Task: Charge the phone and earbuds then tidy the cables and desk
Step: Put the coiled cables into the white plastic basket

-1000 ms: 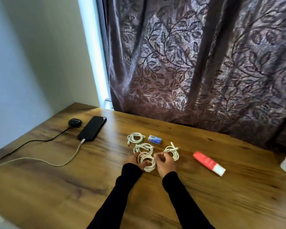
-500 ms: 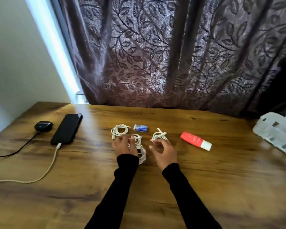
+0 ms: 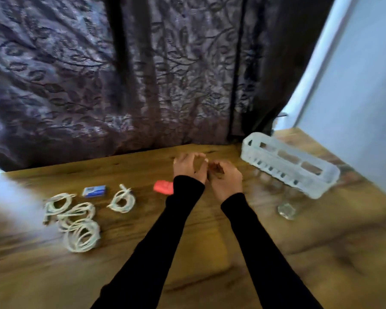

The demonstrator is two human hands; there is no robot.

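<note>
Several coiled white cables lie on the wooden desk (image 3: 198,253) at the left: a cluster of coils (image 3: 76,221) and a single small coil (image 3: 122,199) apart to its right. Both my hands hover over the desk's far middle, side by side, holding nothing. My left hand (image 3: 189,167) has its fingers spread and slightly curled. My right hand (image 3: 225,177) is loosely curled just beside it. A white slotted plastic basket (image 3: 290,166) stands to the right of my hands. Phone and earbuds case are out of view.
A small blue box (image 3: 94,191) lies behind the cables. A red tube (image 3: 163,186) is partly hidden by my left sleeve. A small clear glass object (image 3: 286,211) sits in front of the basket. A dark leaf-patterned curtain (image 3: 143,74) hangs along the desk's back edge.
The view has swung right, so the phone and earbuds case left the frame and the basket came in. Both hands let go of the cables and moved right toward the basket.
</note>
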